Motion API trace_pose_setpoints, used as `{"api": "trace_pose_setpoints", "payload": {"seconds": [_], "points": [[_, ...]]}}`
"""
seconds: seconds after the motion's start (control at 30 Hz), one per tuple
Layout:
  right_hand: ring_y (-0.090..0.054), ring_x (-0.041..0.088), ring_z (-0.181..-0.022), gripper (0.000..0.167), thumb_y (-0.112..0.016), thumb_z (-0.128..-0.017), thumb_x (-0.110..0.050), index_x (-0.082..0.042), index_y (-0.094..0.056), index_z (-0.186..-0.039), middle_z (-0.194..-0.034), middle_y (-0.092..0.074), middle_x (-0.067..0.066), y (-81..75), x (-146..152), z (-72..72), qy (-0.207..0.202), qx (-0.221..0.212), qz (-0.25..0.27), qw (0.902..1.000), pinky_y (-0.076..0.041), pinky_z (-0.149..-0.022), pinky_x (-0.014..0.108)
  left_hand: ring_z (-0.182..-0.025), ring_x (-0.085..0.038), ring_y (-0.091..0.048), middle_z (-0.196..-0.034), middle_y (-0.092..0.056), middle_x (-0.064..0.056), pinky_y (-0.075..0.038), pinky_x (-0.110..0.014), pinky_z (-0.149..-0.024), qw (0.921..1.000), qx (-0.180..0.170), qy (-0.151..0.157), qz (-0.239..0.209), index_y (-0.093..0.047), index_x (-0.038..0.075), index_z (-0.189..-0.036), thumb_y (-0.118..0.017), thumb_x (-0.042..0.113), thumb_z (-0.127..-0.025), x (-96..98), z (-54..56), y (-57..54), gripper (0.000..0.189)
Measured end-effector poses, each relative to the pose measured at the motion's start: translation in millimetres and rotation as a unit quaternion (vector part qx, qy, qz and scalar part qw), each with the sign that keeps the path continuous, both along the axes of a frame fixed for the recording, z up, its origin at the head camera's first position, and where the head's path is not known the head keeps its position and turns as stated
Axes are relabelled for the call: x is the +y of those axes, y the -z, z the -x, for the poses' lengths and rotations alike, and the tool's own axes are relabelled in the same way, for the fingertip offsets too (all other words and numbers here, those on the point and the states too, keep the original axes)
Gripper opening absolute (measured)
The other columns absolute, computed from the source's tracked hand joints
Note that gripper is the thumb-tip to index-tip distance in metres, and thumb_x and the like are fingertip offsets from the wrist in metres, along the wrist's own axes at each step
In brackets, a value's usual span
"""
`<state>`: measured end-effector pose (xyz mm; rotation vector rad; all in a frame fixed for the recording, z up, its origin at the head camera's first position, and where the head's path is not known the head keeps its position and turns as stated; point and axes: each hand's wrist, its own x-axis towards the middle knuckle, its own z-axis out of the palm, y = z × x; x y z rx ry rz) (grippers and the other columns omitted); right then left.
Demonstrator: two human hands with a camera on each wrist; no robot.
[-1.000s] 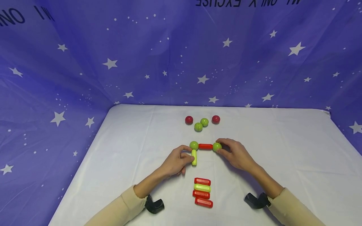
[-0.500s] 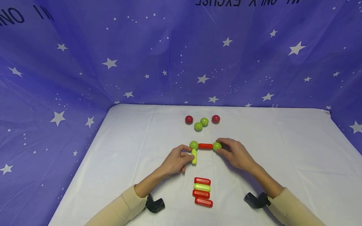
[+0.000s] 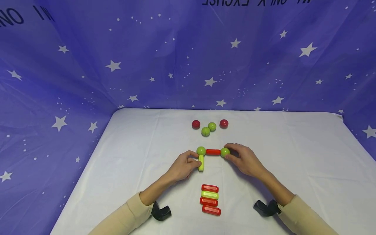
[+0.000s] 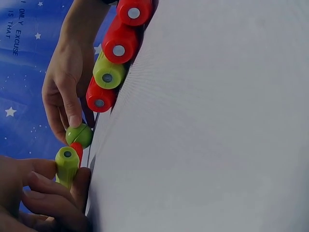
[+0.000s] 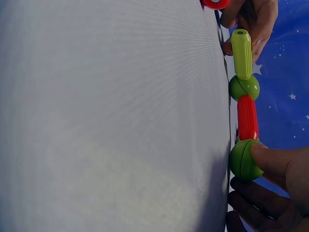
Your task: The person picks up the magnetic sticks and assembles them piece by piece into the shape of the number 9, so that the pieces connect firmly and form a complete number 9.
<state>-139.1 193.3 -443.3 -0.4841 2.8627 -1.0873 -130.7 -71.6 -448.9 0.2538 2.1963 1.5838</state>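
My left hand (image 3: 182, 167) pinches a yellow-green magnetic rod (image 3: 201, 164) between thumb and fingers. The rod's far end meets a green ball (image 3: 201, 150). From that ball a red magnetic rod (image 3: 213, 152) runs right to a second green ball (image 3: 225, 152), so the pieces form a corner on the white cloth. My right hand (image 3: 246, 160) grips this second ball, the thumb (image 5: 273, 159) lying on it in the right wrist view. A round metal tip shows at the free end of the yellow-green rod (image 4: 67, 157) in the left wrist view.
Nearer the person, a red rod (image 3: 210, 188), a yellow-green rod (image 3: 210, 195) and two more red rods lie in a row. Farther back sit a red ball (image 3: 195, 124), two green balls (image 3: 205, 131) and another red ball (image 3: 224, 123). A blue starry curtain (image 3: 176, 65) hangs behind the table.
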Motion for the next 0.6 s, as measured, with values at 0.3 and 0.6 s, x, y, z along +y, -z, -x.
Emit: {"api": "trace_pose_setpoints", "payload": {"seconds": [0.3, 0.6], "points": [[-0.058, 0.034, -0.114, 0.040, -0.074, -0.088, -0.008, -0.003, -0.063, -0.127, -0.122, -0.065, 0.013, 0.2, 0.0, 0.0, 0.002, -0.003, 0.001, 1.0000, -0.044, -0.098, 0.053, -0.066, -0.012, -0.053, -0.080, -0.070, -0.001, -0.041, -0.029, -0.066, 0.9990, 0.030, -0.004, 0.034, -0.056, 0.000, -0.121, -0.064, 0.019, -0.095, -0.7, 1.1, -1.3, 0.033], [-0.058, 0.034, -0.115, 0.040, -0.074, -0.088, -0.010, -0.002, -0.063, -0.126, -0.121, -0.065, 0.013, -1.0, -0.8, 0.5, 0.004, -0.004, -0.004, 1.0000, -0.043, -0.098, 0.054, -0.071, -0.014, -0.053, -0.078, -0.064, -0.002, -0.041, -0.032, -0.069, 0.9983, 0.043, -0.011, 0.039, -0.059, 0.001, -0.121, -0.065, 0.021, -0.095, -1.4, 1.5, -1.8, 0.034]]}}
